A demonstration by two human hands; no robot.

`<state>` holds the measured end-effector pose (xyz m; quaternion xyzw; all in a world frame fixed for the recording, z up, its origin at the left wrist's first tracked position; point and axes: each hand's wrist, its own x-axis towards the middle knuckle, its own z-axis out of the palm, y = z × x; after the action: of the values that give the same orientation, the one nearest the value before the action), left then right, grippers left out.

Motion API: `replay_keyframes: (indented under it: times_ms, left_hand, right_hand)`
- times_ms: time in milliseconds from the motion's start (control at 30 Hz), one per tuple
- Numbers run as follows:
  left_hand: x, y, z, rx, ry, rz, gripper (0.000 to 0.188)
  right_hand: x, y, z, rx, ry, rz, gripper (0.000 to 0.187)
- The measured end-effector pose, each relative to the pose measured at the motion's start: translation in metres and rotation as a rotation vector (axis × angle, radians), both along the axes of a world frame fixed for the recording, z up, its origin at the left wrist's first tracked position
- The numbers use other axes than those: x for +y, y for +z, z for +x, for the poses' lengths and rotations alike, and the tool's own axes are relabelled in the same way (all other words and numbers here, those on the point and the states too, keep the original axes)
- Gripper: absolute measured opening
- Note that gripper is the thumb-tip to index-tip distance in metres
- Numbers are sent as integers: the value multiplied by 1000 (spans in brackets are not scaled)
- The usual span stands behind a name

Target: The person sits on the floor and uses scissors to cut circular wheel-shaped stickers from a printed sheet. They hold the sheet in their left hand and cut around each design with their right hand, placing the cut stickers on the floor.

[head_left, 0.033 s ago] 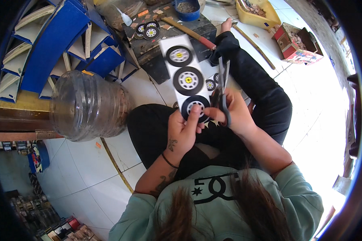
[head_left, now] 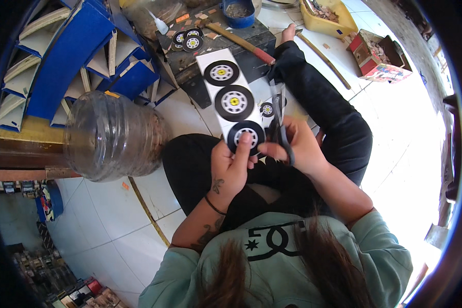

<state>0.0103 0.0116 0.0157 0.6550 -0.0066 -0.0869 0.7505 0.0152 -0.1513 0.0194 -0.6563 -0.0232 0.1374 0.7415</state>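
Before my lap, my left hand (head_left: 232,163) is closed on the lower end of a white paper strip (head_left: 209,91), thumb on top. Three printed black wheels with yellow or pale centres run along the strip. In my right hand (head_left: 304,149) is a pair of scissors (head_left: 279,123), blades pointing away from me and close together. The scissors are to the right of the strip, and my right thumb is near its lower edge. Beyond the scissors, more paper with smaller printed wheels (head_left: 266,109) shows in part. Several cut-out wheel discs (head_left: 192,43) lie on a dark block (head_left: 187,82).
On the block also rest a hammer (head_left: 236,40), a blue cup (head_left: 238,14) and a small white bottle (head_left: 160,23). To the left stand a clear plastic jar (head_left: 115,136) and blue folders (head_left: 69,61). A yellow tub (head_left: 344,24) and a red box (head_left: 367,54) of scraps stand far right.
The strip has tilted and shifted slightly left in my left hand. The scissors' blades, spread apart before, have come together and swung lower.
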Motion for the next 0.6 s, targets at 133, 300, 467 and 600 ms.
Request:
replay_keyframes:
  times_ms: [133, 300, 467, 600]
  left_hand:
    - [6, 12, 3, -139, 15, 30, 32]
    - [1, 15, -2, -193, -6, 85, 31]
    - [2, 16, -3, -215, -2, 106, 29]
    - [3, 17, -4, -235, 0, 106, 29]
  right_hand:
    - [-6, -2, -15, 44, 115, 4, 35]
    - [-7, 0, -22, 62, 166, -5, 41]
    - [-8, 6, -17, 44, 181, -56, 41]
    - [-6, 6, -17, 41, 174, -23, 42]
